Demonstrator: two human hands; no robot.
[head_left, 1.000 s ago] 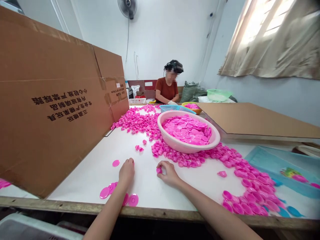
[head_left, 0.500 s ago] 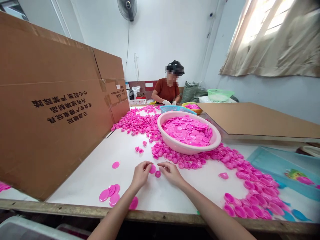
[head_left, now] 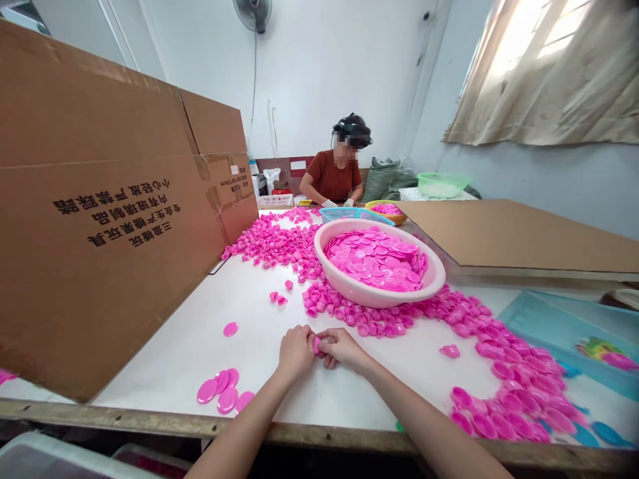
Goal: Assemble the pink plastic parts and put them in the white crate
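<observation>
My left hand [head_left: 297,352] and my right hand [head_left: 342,348] meet above the white table, both with closed fingers. Between their fingertips shows a bit of a small pink toy cup [head_left: 316,344], pinched by my right hand. The pink disc seen in my left hand a moment earlier is now mostly hidden behind the fingers. Left of my left forearm lie several flat pink discs [head_left: 227,400], and a lone disc [head_left: 230,329] is further up. A few loose pink cups [head_left: 282,301] lie beyond my hands.
A pale pink basin [head_left: 379,297] heaped with pink discs stands among piled pink cups [head_left: 519,379]. A tall cardboard box [head_left: 124,279] walls off the left; a cardboard sheet [head_left: 524,236] and blue tray [head_left: 564,332] are right. A gloved co-worker [head_left: 335,176] sits opposite.
My hands have come together, bringing the disc and the small cup, which was near the table between them, into one closed grasp. The view has shifted slightly.
</observation>
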